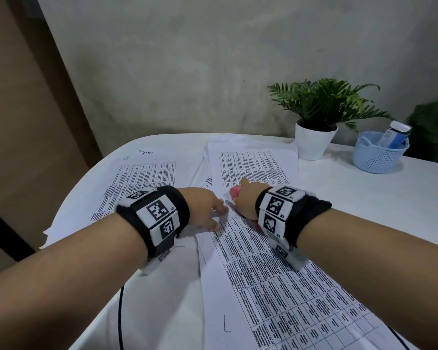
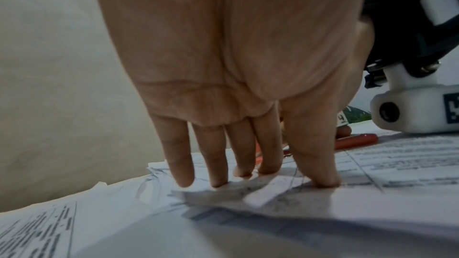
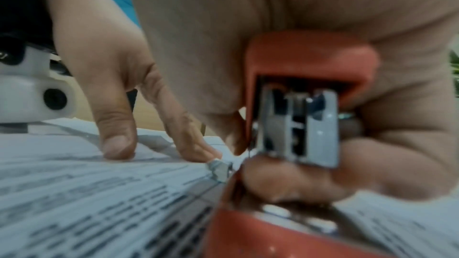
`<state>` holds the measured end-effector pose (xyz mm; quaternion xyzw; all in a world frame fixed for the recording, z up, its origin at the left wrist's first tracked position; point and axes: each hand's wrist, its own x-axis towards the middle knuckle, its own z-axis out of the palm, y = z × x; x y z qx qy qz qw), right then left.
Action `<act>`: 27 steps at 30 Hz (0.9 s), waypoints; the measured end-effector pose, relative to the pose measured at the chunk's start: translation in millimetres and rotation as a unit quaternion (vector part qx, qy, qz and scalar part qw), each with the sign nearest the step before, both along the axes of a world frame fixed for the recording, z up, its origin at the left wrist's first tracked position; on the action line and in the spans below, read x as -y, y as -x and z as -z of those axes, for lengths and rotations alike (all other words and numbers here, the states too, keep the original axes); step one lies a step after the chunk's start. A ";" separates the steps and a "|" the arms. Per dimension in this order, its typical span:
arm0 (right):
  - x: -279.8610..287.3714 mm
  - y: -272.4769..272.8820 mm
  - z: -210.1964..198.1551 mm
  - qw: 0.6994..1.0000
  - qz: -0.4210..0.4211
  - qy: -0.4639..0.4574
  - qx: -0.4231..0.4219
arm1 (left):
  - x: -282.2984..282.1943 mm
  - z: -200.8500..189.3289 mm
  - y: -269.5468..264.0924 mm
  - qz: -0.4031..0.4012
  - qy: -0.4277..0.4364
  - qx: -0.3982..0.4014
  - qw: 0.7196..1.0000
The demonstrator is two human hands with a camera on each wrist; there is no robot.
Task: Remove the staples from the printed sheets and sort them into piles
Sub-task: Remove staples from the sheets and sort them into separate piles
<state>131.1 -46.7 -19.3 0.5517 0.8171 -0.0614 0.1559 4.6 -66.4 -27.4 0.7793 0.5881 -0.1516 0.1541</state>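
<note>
A stapled set of printed sheets [image 1: 276,286] lies in front of me on the white table [image 1: 364,198]. My left hand [image 1: 219,215] presses straight fingers [image 2: 218,164] and thumb down on the set's top corner. My right hand [image 1: 247,198] grips a red stapler [image 1: 234,192] right beside that corner. In the right wrist view the stapler [image 3: 310,89] shows its metal inside, my fingers curl under it, and a small lifted paper corner [image 3: 219,168] sits at its lower end. No staple is visible. One pile of sheets [image 1: 142,180] lies at the left, another [image 1: 250,170] beyond my hands.
A potted plant [image 1: 314,142] in a white pot and a light blue basket [image 1: 377,155] holding a box stand at the back right. A black cable [image 1: 120,317] runs down the near left. The table's rounded edge curves off at the left, with a grey wall behind.
</note>
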 end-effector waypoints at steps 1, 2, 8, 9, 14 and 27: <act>-0.3 0.6 -0.3 1.000 0.003 0.003 -0.005 | -0.3 0.3 0.2 0.000 -0.003 0.000 1.000; -0.7 0.4 -1.1 1.000 0.006 0.008 -0.004 | -0.7 0.9 0.3 0.001 -0.005 0.001 1.000; -8.4 1.4 2.1 1.000 -0.015 -0.011 0.009 | -2.0 3.3 1.7 0.003 -0.011 0.005 1.000; -8.1 2.9 4.1 0.999 -0.024 -0.020 0.006 | -1.9 3.3 1.5 0.002 -0.009 0.006 1.000; -8.1 12.3 3.8 0.998 -0.020 -0.025 0.045 | -3.7 5.4 -1.7 -0.006 -0.004 0.002 1.000; -19.8 15.5 5.2 0.981 -0.100 -0.034 0.166 | -5.7 5.3 -0.9 0.009 -0.014 -0.008 1.000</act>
